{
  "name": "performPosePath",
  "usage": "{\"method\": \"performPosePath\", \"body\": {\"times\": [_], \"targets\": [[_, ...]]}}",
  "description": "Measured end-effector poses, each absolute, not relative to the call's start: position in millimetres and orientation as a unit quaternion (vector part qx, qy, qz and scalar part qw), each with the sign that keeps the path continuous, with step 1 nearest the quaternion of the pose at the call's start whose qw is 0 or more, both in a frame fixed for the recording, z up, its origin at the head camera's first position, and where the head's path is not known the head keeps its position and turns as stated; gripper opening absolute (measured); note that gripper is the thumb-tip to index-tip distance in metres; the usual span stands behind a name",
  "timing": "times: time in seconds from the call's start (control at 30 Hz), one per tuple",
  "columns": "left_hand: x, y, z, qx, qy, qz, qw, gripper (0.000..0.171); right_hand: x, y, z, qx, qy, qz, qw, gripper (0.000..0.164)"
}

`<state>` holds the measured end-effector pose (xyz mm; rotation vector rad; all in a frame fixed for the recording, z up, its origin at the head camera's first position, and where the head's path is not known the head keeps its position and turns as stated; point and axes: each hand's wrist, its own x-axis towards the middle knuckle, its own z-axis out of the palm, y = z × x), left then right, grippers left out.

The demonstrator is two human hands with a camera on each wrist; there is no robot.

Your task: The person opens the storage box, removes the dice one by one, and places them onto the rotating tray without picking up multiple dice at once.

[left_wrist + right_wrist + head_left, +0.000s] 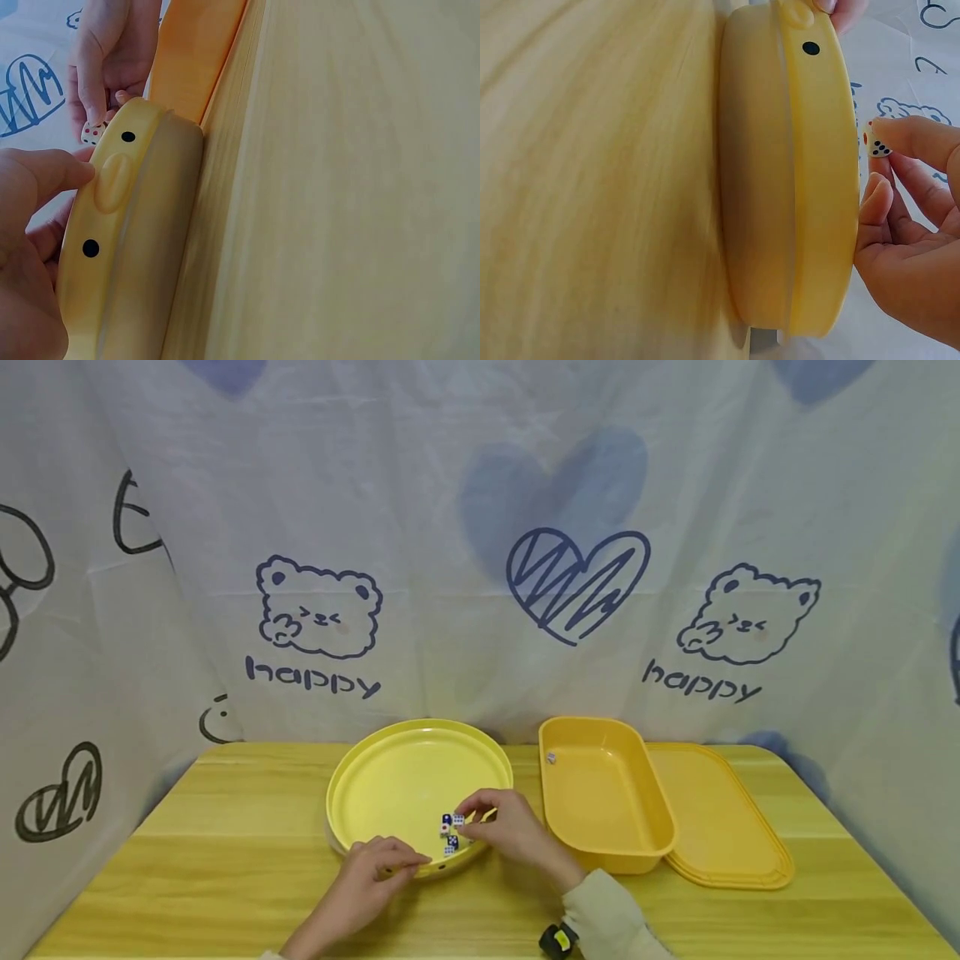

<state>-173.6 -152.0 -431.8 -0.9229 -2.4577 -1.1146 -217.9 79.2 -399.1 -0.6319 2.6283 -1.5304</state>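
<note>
A round yellow tray (397, 777), with black dot eyes and a raised beak on its side, lies in front of me. My left hand (378, 868) grips its near rim, the thumb beside the beak (114, 184) and other fingers behind the rim. Over the tray's near right part, my right hand (510, 831) pinches a white die (877, 141) with black and red pips between thumb and fingertips. Several dice sit close together by the near rim, among them a blue die (452, 842) and a white die (445, 830) with a red pip.
Right of the tray stands a deep orange box (600, 810) with a small die (551, 758) at its far left corner. Its flat lid (720, 814) lies partly beneath the box's right side. A printed cloth (450, 677) hangs behind the wooden table (225, 860).
</note>
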Motion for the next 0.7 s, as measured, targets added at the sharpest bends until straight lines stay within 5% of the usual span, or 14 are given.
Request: {"method": "performPosePath", "body": {"times": [0.7], "targets": [[-173.3, -150.0, -435.5, -0.318, -0.853, -0.382, 0.161, 0.018, -216.3, 79.7, -402.9, -0.206, 0.843, -0.498, 0.002, 0.013]]}}
